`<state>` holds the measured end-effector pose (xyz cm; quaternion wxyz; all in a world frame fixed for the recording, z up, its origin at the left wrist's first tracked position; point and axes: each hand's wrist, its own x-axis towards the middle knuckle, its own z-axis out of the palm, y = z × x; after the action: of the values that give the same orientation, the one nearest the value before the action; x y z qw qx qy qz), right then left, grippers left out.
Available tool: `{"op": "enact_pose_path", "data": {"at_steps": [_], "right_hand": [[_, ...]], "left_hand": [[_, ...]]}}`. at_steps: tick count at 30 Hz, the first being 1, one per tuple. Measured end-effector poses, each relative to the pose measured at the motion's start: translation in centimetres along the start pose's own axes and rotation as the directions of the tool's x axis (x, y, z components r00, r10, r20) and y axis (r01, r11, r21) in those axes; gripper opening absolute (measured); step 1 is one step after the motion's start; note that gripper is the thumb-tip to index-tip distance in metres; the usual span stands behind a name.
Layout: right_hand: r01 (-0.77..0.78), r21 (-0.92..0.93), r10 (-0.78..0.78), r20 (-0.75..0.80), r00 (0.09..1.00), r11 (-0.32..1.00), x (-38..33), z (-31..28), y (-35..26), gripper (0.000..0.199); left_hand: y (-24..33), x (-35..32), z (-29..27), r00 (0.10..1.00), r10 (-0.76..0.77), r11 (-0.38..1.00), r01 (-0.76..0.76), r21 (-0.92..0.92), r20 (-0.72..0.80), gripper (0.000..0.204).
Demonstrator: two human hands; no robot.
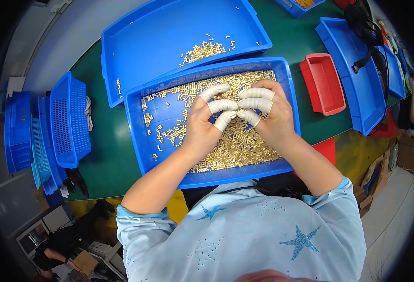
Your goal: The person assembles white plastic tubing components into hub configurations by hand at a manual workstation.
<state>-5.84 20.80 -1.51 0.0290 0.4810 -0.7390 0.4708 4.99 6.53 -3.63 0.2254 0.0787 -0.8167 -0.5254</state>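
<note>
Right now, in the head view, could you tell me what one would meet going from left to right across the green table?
Stack of blue mesh baskets → blue tray of small brass parts → left hand → right hand → red bin → empty blue tray.

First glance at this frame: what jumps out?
Two bare hands, left hand and right hand, meet over the middle of a blue rectangular plastic tray on the green table, white rubber finger cots on the fingertips. The tray holds a dense spread of small brass-coloured cylindrical parts, thickest on its right. Behind it, a second blue tray holds a small pile of the same parts.
</note>
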Motion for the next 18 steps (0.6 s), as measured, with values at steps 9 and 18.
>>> {"op": "enact_pose_path", "data": {"at_steps": [9, 18], "right_hand": [[-0.178, 0.047, 0.173, 0.089, 0.981, 0.983, -0.44, 0.15, 0.18, 0.023], [-0.129, 0.001, 0.129, 0.074, 0.989, 0.992, -0.28, 0.10, 0.00, 0.025]], "left_hand": [[-0.04, -0.18, 0.07, 0.993, -0.108, 0.994, 0.109, -0.003, 0.051, 0.017], [-0.09, 0.05, 0.00, 0.999, 0.009, 0.998, -0.012, 0.066, 0.036, 0.019]]}}
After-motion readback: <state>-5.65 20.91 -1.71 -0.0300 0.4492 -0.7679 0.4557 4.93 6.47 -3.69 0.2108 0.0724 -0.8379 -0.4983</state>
